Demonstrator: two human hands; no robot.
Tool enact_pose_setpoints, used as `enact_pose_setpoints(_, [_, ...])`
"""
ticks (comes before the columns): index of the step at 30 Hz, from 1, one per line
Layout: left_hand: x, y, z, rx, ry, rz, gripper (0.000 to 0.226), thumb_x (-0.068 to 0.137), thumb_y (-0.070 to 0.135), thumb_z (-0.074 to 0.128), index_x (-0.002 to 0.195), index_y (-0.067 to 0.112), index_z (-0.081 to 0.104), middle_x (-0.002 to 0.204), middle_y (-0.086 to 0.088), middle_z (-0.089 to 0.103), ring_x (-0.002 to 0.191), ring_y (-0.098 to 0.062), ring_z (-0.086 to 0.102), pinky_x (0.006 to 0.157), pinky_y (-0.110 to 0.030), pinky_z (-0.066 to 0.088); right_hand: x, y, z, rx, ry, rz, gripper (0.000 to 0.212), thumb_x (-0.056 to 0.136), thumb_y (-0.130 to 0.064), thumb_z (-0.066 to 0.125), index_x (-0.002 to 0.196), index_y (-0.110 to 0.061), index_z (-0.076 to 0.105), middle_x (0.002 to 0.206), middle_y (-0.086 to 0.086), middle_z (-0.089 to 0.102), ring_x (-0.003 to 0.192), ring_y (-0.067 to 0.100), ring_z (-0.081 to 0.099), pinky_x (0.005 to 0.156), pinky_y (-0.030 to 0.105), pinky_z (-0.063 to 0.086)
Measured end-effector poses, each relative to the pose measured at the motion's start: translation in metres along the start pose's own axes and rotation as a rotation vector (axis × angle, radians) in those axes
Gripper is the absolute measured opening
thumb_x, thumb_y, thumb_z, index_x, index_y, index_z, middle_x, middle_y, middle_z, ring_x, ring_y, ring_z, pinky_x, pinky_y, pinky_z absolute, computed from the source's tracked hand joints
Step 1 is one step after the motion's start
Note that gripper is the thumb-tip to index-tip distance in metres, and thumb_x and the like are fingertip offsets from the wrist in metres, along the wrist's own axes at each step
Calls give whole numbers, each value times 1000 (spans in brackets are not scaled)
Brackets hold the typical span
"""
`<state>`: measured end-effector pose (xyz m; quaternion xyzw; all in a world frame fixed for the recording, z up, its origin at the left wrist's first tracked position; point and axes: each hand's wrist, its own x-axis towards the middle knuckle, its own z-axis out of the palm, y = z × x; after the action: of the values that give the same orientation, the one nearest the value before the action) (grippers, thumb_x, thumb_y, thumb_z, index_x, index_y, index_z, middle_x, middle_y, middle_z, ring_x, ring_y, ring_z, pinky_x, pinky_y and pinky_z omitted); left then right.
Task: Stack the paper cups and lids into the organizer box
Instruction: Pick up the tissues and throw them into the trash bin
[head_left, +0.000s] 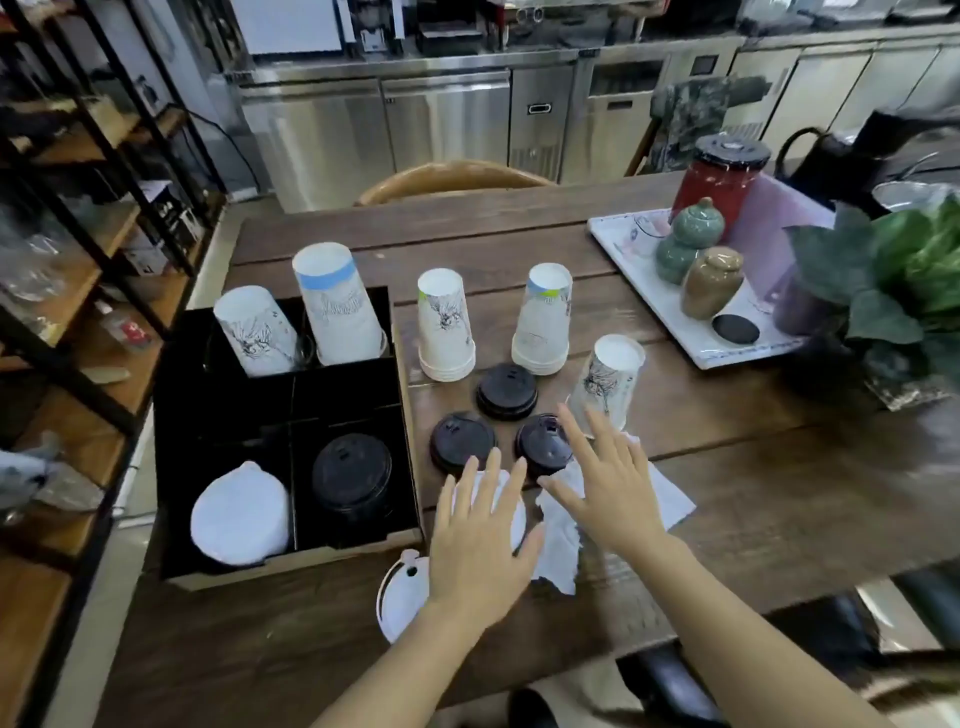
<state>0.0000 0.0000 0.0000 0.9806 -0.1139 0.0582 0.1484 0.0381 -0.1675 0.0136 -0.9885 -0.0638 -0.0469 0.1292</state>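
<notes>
A black organizer box stands at the table's left. Its back compartments hold two upside-down paper cup stacks; its front ones hold white lids and black lids. On the table stand three more upside-down cup stacks, with three black lids between them. My left hand hovers flat, fingers spread, over a white lid. Another white lid lies near the table's front edge. My right hand is spread over the third black lid and holds nothing.
A crumpled white napkin lies under my hands. A white tray with jars and a red canister sits at the back right, beside a leafy plant. Metal shelving stands left; a wooden chair back is behind the table.
</notes>
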Motion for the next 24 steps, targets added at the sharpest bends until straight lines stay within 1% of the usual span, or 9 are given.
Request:
enact_pose_setpoints(4, [-21,24,23,23,-192,90,63,77,54,41,132,25,51,136,3,56,127,-20,51,106,-34,21,-14,18,10,29,-94,44,77,78,-62,26,148,-33,12,155,11,27,141,31,29,109,47,29])
enact_pose_setpoints(9, [-24,33,45,117,-204,194,52,77,49,43,120,27,62,128,1,64,118,-21,59,101,-40,26,-28,38,21,-6,-89,175,74,80,-63,29,147,-34,19,157,9,23,144,31,20,112,53,19])
enact_pose_setpoints(13, [-21,34,57,141,-134,241,38,59,30,81,95,23,73,118,-1,69,113,-21,63,102,-41,27,-37,55,26,22,-132,301,69,90,-48,46,148,-27,15,156,7,22,144,27,18,112,47,18])
enact_pose_setpoints(16, [-19,31,64,101,-71,259,44,48,13,86,90,17,75,98,2,74,101,-17,68,101,-38,34,-43,62,28,9,-165,342,61,89,-37,56,142,-17,33,132,10,49,123,32,46,97,46,36])
enact_pose_setpoints(18, [-17,32,63,69,-55,268,42,45,10,87,83,19,74,82,6,73,85,-13,71,95,-30,49,-47,70,37,-50,-126,346,52,76,-21,75,122,-6,55,100,15,64,88,36,62,73,43,47])
enact_pose_setpoints(19, [-16,32,62,47,-60,262,40,45,11,88,80,21,72,75,8,70,76,-11,69,87,-27,54,-49,74,44,-59,-85,342,43,70,-13,79,108,-3,61,86,15,65,75,36,63,65,40,46])
enact_pose_setpoints(21, [-14,33,61,22,-66,242,39,45,10,87,79,21,70,67,10,66,66,-10,65,78,-24,56,-52,80,49,-45,-27,319,19,70,-2,71,87,-6,62,75,11,62,67,35,60,64,36,31])
enact_pose_setpoints(23, [-13,34,62,23,-40,216,40,47,4,83,82,20,70,68,7,65,68,-12,61,80,-25,51,-53,86,49,-27,40,275,7,73,-3,58,74,-10,56,67,7,59,61,32,58,64,32,17])
enact_pose_setpoints(24, [-14,35,63,19,-17,210,37,51,1,80,81,19,69,70,5,64,72,-13,55,78,-26,45,-53,87,46,1,51,276,7,73,-5,56,70,-11,53,63,6,58,57,31,57,63,32,20])
